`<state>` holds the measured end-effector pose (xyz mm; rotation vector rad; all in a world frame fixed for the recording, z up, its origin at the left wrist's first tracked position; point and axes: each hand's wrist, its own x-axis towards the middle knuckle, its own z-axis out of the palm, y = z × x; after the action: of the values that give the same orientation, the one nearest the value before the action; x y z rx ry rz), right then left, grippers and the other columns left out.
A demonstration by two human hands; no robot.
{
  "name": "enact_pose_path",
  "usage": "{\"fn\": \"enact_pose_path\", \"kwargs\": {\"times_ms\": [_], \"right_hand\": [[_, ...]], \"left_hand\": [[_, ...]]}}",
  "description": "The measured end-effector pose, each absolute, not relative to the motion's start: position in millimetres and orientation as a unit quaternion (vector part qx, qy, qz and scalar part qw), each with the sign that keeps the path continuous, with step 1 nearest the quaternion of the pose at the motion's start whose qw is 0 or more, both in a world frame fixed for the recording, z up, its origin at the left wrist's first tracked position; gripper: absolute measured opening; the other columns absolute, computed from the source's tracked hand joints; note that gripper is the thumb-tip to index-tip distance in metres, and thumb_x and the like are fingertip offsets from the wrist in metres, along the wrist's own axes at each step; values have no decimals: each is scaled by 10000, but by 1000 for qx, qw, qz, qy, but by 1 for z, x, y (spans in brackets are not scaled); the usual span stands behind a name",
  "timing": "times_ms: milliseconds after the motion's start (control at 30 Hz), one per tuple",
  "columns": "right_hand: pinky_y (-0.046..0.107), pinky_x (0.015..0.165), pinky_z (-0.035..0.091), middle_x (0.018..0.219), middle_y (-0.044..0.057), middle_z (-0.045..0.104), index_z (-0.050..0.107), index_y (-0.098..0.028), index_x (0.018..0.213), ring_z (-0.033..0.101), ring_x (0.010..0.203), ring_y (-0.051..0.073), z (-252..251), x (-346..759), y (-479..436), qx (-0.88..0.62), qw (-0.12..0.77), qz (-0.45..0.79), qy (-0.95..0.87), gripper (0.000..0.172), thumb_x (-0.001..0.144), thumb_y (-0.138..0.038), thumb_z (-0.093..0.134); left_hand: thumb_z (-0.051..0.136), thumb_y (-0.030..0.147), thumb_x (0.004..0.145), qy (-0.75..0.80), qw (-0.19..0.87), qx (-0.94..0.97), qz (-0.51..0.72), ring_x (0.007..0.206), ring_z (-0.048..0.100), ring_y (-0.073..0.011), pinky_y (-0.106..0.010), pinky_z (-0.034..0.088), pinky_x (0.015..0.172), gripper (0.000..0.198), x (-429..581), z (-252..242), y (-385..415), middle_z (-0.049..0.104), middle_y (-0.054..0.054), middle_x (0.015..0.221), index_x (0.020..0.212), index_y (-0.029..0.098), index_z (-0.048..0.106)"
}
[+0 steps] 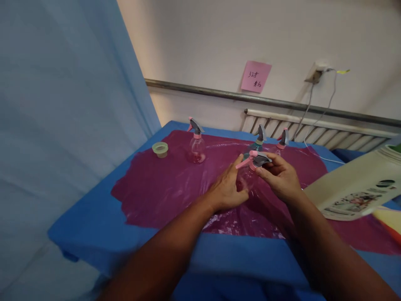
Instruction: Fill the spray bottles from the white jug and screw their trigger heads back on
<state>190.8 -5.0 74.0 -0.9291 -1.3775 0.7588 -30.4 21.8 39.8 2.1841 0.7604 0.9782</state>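
A transparent spray bottle (252, 165) with a pink collar is being held over the right half of a maroon plastic sheet (163, 188). Its body is being clasped by the left hand (229, 187), thumb and fingers being spread around it, while its head is being grasped by the fingers of the right hand (282, 177). Whether its base is touching the sheet cannot be told. Just behind, a teal spray bottle (255, 147) and a rear pink spray bottle (282, 144) are being partly hidden, and room on the far side is being narrowed by them. Leftward, a wide stretch of sheet is extending to an upright pink spray bottle (197, 147) and a pale green cup (160, 151) near the sheet's left edge. On the right, movement is being restricted by a large pale jug (354, 192) beside the right wrist. The blue table cover (90, 217) is being exposed along the near edge and, more broadly, at the left, beside a blue curtain (62, 104).
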Motion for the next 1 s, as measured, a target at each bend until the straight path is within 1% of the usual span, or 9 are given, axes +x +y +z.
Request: {"fn": "enact_pose_path", "kwargs": {"times_ms": [100,167,233,333,433,500,633,800,1000], "right_hand": [[495,1061,708,1215,53,896,858,-326,1244,842,1091,268,82,191,2,-417,605,309,-604,489,835,-487,1071],[477,994,707,1149,44,883,845,-316,1208,829,1022,258,90,192,13,-432,611,279,-602,476,830,-499,1070],[457,923,696,1105,38,863,812,-305,1182,808,968,251,99,190,32,-448,627,240,-591,483,827,-518,1061],[429,849,656,1012,28,817,757,-279,1198,761,901,243,108,182,68,-479,634,199,-574,566,792,-562,1031],[448,877,625,971,49,798,748,-233,1182,740,891,259,109,165,103,-521,599,156,-588,569,792,-604,931],[468,907,611,966,76,802,752,-215,1123,735,898,277,107,151,121,-548,574,120,-596,517,811,-611,864],[461,916,596,979,93,814,759,-212,1104,719,917,285,100,127,146,-566,554,99,-602,476,827,-591,839],[450,940,593,1095,117,838,760,-206,1148,719,969,279,87,110,166,-574,544,97,-605,487,833,-565,853],[473,930,611,1037,117,825,734,-193,1167,722,903,271,65,107,170,-576,534,112,-609,543,828,-599,857]], "left_hand": [[772,189,941,298,299,819,389,1825,382,-363,-650,392,1479,1087,-28,45,19,325,-141,1982,1880,342,246],[762,194,963,329,278,797,424,1794,434,-356,-633,414,1466,1017,-26,48,19,410,-162,1933,1856,306,288],[758,208,974,388,249,760,459,1699,552,-362,-611,480,1413,876,-26,49,20,559,-200,1806,1778,231,413],[713,209,1010,445,228,739,452,1350,774,-309,-499,636,1188,448,-29,49,23,788,-128,1439,1457,236,690],[663,195,1048,428,190,785,406,1087,808,-258,-401,657,989,136,-33,48,24,825,-75,1167,1123,246,764],[662,204,1056,416,165,805,389,1038,808,-257,-388,646,948,111,-34,48,22,831,-78,1109,1048,239,767],[647,249,1087,406,146,822,371,1005,827,-273,-401,636,919,148,-35,50,18,868,-76,1088,1100,243,795],[630,304,1108,403,127,838,346,971,845,-291,-421,637,868,184,-34,49,15,897,-79,1088,1140,255,805],[623,314,1108,400,112,847,332,969,852,-302,-429,646,862,201,-33,47,17,904,-88,1113,1161,260,809]]}}
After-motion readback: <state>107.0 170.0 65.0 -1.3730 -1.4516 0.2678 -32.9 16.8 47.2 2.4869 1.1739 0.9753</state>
